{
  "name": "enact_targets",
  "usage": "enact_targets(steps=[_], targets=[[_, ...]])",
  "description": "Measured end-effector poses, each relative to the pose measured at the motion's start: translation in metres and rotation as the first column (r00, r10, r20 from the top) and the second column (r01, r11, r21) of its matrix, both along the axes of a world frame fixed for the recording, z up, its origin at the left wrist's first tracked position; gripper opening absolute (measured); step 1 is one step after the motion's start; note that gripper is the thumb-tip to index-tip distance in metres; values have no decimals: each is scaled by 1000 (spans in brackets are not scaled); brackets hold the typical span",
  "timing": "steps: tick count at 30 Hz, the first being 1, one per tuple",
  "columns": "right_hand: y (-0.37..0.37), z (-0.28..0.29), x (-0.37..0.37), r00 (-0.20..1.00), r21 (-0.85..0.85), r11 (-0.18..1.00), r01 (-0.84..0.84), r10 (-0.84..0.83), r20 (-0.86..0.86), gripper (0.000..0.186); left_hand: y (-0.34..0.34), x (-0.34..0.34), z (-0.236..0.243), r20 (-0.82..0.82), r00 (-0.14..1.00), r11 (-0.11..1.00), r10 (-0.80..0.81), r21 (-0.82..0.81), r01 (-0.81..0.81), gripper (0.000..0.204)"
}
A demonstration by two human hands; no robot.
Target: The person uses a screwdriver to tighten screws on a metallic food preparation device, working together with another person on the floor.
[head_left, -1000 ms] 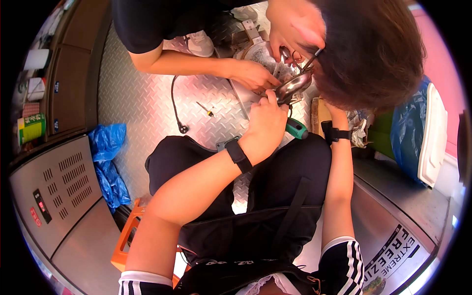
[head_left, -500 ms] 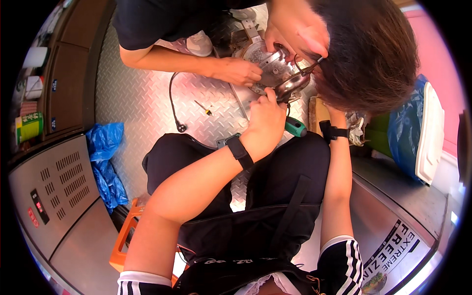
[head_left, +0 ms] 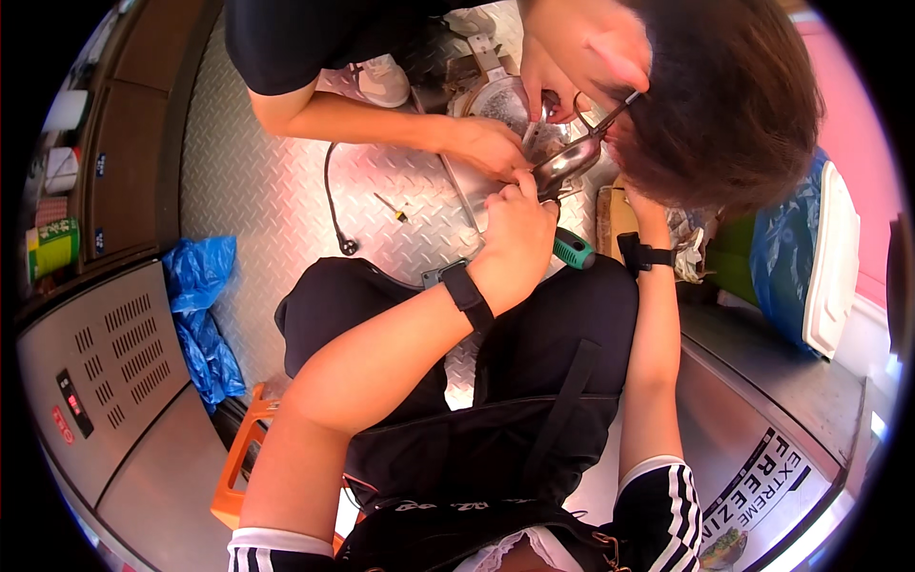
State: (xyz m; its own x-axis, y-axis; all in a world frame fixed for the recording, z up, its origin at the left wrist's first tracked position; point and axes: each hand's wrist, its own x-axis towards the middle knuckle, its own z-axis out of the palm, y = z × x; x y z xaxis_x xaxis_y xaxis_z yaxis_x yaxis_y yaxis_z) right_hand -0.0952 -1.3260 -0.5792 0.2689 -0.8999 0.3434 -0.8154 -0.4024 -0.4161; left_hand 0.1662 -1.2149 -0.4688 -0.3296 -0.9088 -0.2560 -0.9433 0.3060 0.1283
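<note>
My left hand (head_left: 520,217) is closed at the near edge of a shiny, curved metal part (head_left: 567,164), its fingertips on the rim. Beside that hand a green-and-black tool handle (head_left: 574,250) sticks out above my thigh; its working end is hidden. My right hand (head_left: 644,202) reaches up on the right, its fingers covered by a co-worker's head (head_left: 729,105). Past the metal part lies a round, worn metal plate (head_left: 498,103). The co-worker's one hand (head_left: 488,148) is at the shiny part, and their other hand (head_left: 548,86) holds a narrow metal piece over the plate.
A black power cord with a plug (head_left: 348,246) and a small yellow-and-black screwdriver (head_left: 400,215) lie on the diamond-plate floor (head_left: 276,191). Blue plastic bags (head_left: 202,315) hang by the steel cabinet (head_left: 105,381) at left. An orange stool (head_left: 238,458) stands behind my left arm.
The co-worker's near hand has moved right, up against the shiny metal part, and their head has shifted slightly right. My own hands stay almost in place.
</note>
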Motion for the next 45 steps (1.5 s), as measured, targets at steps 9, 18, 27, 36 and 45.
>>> enact_targets(steps=[9, 18, 27, 36, 45], targets=[[-1, 1, 2, 999, 27, 1000, -12, 11, 30, 38, -3, 0, 2, -6, 1000, 996, -13, 86, 14, 32], [-2, 0, 1, 999, 58, 998, -20, 17, 50, 40, -2, 0, 0, 2, 1000, 999, -3, 53, 3, 31], [-10, 5, 9, 974, 178, 981, -73, 32, 223, 42, -3, -2, 2, 18, 1000, 997, -14, 72, 13, 32], [5, 37, 43, 770, 456, 877, -151, -185, 611, 30, -4, -1, 2, 41, 999, 990, -29, 136, 23, 33], [5, 51, 48, 783, 461, 870, -175, -161, 601, 28, 0, 0, 2, 65, 998, 998, -10, -65, 14, 25]])
